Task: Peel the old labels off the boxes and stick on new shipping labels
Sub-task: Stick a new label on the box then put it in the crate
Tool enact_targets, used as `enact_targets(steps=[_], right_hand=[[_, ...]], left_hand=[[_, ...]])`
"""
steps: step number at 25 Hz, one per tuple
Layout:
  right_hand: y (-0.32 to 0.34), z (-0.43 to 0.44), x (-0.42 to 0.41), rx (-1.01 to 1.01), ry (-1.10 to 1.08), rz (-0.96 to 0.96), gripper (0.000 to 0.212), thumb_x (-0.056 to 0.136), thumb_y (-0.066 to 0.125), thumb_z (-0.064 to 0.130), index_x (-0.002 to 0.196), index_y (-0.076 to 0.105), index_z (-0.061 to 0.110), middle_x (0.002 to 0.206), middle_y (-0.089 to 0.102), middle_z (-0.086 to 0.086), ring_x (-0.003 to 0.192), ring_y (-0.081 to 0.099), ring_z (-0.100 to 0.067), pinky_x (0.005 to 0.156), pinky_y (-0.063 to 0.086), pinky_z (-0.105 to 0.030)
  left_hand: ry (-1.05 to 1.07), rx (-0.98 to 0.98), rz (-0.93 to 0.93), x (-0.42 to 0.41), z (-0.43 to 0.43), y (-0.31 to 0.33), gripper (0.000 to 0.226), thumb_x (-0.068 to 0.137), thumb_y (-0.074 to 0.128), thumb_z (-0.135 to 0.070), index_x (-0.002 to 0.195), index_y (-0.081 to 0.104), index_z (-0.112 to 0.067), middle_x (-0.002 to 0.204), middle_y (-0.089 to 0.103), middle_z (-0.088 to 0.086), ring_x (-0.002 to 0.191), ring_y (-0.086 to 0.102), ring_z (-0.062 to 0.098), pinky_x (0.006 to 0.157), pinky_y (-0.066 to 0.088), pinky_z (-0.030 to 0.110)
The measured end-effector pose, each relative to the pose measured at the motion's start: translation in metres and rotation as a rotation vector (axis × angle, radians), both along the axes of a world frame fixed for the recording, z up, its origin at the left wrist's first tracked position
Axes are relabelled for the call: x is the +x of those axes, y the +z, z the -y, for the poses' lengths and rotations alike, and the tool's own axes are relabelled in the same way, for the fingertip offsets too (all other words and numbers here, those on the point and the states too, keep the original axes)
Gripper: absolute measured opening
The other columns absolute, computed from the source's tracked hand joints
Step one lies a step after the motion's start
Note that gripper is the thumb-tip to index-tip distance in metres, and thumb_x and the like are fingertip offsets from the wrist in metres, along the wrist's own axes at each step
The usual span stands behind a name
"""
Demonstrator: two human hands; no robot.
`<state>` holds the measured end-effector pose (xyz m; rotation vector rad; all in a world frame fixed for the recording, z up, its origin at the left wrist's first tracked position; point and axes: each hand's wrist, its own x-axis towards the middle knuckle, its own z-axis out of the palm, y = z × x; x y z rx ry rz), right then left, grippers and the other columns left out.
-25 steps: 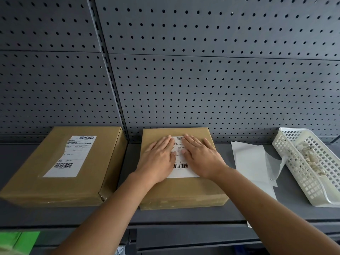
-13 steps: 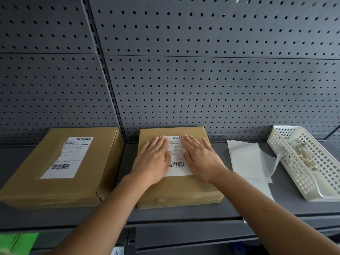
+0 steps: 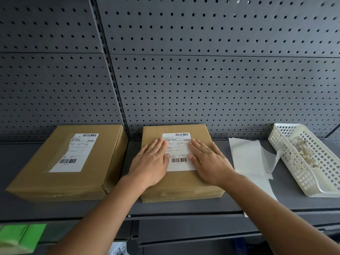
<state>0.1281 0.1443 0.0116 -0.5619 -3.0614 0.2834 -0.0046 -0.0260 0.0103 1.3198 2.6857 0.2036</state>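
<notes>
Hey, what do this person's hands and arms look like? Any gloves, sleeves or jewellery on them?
The left hand and right hand wear no gloves, and no rings show. Neither wrist carries a watch or bracelet. The left forearm and right forearm show no sleeve up to the picture's edge.

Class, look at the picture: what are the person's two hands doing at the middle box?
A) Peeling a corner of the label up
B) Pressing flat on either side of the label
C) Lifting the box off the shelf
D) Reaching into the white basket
B: the left hand and right hand lie flat, fingers straight, over the two side edges of the label on the middle box.
</notes>
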Motion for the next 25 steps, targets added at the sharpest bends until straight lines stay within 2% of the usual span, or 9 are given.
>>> enact_targets(steps=[3,6,9,11,14,16,21,25], right_hand=[[0.005,0.008,0.001,-0.032,0.010,-0.021,0.059,0.104,0.017,0.049,0.157,0.016,0.022,0.164,0.010,0.009,0.150,0.002,-0.003,0.123,-0.002,-0.039],[0.010,0.029,0.012,-0.041,0.111,-0.086,0.059,0.103,0.015,0.048,0.157,0.017,0.023,0.164,0.010,0.009,0.150,0.002,-0.003,0.123,-0.004,-0.035],[0.003,0.052,0.026,-0.031,0.181,-0.071,0.059,0.103,0.012,0.049,0.157,0.012,0.025,0.163,0.009,0.011,0.149,-0.001,-0.001,0.121,-0.007,-0.031],[-0.002,0.058,0.031,-0.003,0.173,-0.046,0.061,0.102,0.010,0.050,0.158,0.009,0.024,0.164,0.006,0.011,0.149,-0.005,0.000,0.122,-0.007,-0.033],[-0.001,0.056,0.034,0.043,0.149,-0.018,0.066,0.100,0.007,0.056,0.157,0.009,0.024,0.163,0.002,0.012,0.146,-0.008,0.002,0.124,-0.001,-0.041],[0.001,0.051,0.039,0.057,0.121,-0.006,0.068,0.098,0.006,0.059,0.157,0.008,0.027,0.162,0.000,0.014,0.145,-0.009,0.004,0.123,-0.003,-0.040],[0.001,0.028,0.061,0.071,0.007,-0.003,0.070,0.095,0.004,0.061,0.157,0.010,0.031,0.162,0.000,0.019,0.145,-0.009,0.006,0.123,-0.006,-0.037],[0.000,0.015,0.073,0.001,-0.076,-0.001,0.070,0.097,0.009,0.060,0.158,0.009,0.027,0.163,-0.001,0.016,0.147,-0.008,0.003,0.124,-0.003,-0.036]], left_hand=[[-0.015,0.022,0.038,0.005,0.003,0.003,0.060,0.106,0.009,-0.045,0.159,-0.006,-0.021,0.166,-0.010,-0.007,0.150,-0.012,0.003,0.125,0.000,0.034],[-0.111,0.049,0.040,0.025,0.014,0.006,0.058,0.106,0.007,-0.045,0.158,-0.005,-0.022,0.165,-0.011,-0.008,0.150,-0.013,0.002,0.125,-0.002,0.033],[-0.174,0.052,0.017,0.048,0.024,0.005,0.067,0.097,-0.006,-0.050,0.159,-0.005,-0.022,0.165,-0.011,-0.009,0.149,-0.013,0.001,0.125,-0.002,0.032],[-0.177,0.037,-0.035,0.054,0.027,0.002,0.079,0.087,-0.016,-0.053,0.159,-0.006,-0.021,0.165,-0.012,-0.007,0.150,-0.014,0.002,0.125,-0.001,0.033],[-0.121,0.011,-0.046,0.052,0.030,0.001,0.065,0.100,-0.004,-0.049,0.158,-0.009,-0.021,0.165,-0.015,-0.008,0.149,-0.016,0.002,0.124,-0.004,0.031],[-0.076,0.015,-0.026,0.049,0.033,0.003,0.060,0.106,0.006,-0.045,0.158,-0.010,-0.022,0.164,-0.016,-0.010,0.148,-0.017,0.000,0.124,-0.005,0.030],[0.011,-0.009,-0.020,0.036,0.055,0.000,0.059,0.105,0.004,-0.046,0.157,-0.014,-0.023,0.162,-0.021,-0.012,0.147,-0.019,0.000,0.124,-0.005,0.030],[0.060,0.027,0.024,0.028,0.063,-0.002,0.062,0.105,0.007,-0.048,0.157,-0.012,-0.021,0.163,-0.020,-0.009,0.148,-0.017,0.002,0.123,-0.005,0.028]])
